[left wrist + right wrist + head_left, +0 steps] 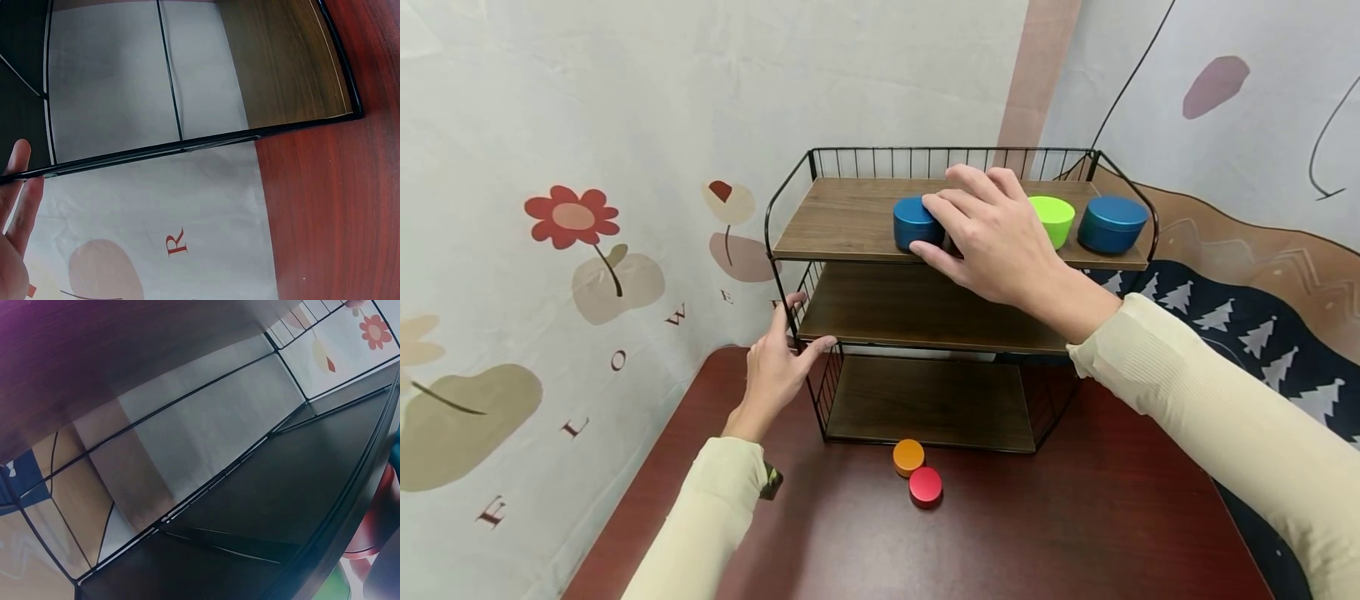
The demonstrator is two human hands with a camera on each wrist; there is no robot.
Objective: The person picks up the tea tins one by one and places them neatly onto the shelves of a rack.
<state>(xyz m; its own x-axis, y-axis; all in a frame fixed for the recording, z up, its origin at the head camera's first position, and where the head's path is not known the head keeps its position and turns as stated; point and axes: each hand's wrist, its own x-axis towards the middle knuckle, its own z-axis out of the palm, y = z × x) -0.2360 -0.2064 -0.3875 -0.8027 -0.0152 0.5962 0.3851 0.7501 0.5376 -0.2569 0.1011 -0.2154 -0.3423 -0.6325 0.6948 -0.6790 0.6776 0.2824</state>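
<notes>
Dark red table, head view: a wood-grained table (1000,533) carries a three-tier shelf rack (925,304) with black wire sides and brown wooden boards.
Cloth backdrop, head view: pale fabric (887,75) hangs behind, printed with flowers, loose letters and a pinkish stripe; at right, a brown and navy print (1228,321) shows white trees.
Top board, head view: a blue tin (913,225) stands near the front edge, left of centre; a lime-green tin (1058,220) and a second blue tin (1112,226) stand at the right.
Table front, head view: an orange tin (908,457) and a red tin (925,486) sit close together just before the rack.
Right hand, head view: the right hand (992,237) has its thumb and fingers bent, gripping the blue tin at its right side.
Left hand, head view: the left hand (775,367) holds the rack's left post, thumb stretched out in front.
Left wrist view: fingers lie on both sides of a black bar; a letter R marks the cloth beside the table.
Right wrist view: another red tin (373,515) shows partly at the right edge, beside the green one; the right fingers cannot be made out.
</notes>
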